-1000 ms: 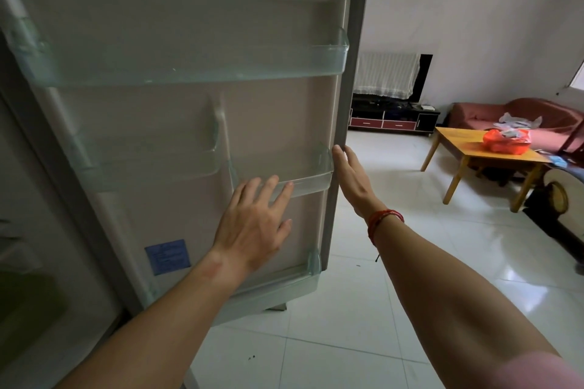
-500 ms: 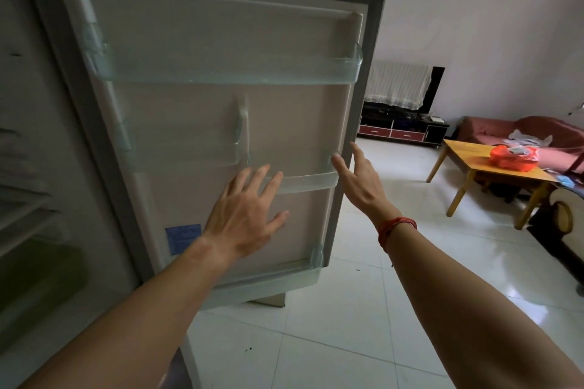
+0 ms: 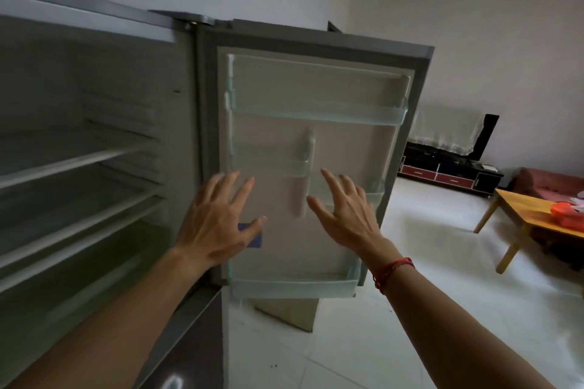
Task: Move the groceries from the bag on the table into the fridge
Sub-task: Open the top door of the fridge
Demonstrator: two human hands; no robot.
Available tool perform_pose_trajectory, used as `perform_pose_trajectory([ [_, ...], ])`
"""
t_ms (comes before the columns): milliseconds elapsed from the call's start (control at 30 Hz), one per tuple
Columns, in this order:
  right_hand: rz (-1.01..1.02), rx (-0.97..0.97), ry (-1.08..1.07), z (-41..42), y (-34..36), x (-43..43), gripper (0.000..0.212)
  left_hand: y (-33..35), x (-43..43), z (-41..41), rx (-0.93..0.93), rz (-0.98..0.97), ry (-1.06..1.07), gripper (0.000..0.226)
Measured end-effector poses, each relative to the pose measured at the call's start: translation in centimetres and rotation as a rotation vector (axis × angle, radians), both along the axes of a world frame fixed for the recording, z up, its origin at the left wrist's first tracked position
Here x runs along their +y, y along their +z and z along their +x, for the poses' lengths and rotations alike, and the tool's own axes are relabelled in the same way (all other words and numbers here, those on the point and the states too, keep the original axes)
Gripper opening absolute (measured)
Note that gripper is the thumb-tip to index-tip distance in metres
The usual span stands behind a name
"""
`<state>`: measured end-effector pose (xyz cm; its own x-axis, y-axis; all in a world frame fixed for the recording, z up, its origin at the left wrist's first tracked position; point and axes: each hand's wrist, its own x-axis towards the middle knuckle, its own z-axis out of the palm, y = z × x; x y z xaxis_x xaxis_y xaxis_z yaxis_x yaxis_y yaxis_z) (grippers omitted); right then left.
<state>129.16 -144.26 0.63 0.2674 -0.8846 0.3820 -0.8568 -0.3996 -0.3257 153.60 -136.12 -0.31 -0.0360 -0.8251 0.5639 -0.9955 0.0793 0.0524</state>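
Both hands, left (image 3: 218,224) and right (image 3: 347,218), spread wide and empty before the open fridge door (image 3: 316,142); best swing it fully clear before fetching the bag (image 3: 567,215).

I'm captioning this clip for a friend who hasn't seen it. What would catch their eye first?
Two bare, open hands, left hand and right hand, spread in front of the inside of the open fridge door, whose clear door bins hold nothing. To the left, the fridge shelves also look bare. Far right, an orange bag sits on a wooden table.
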Motion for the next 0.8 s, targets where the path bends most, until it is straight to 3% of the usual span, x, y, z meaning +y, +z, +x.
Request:
perform_pose_trajectory([
  [433, -0.078, 0.158, 0.255, 11.0, 0.1, 7.3, 0.086, 0.5, 12.5, 10.7, 0.019, -0.043, 0.291, 0.083],
  [800, -0.107, 0.216, 0.268, 10.9, -0.4, 6.4, 0.093, 0.0, 11.7, 10.0, 0.045, -0.046, 0.28, 0.08],
])
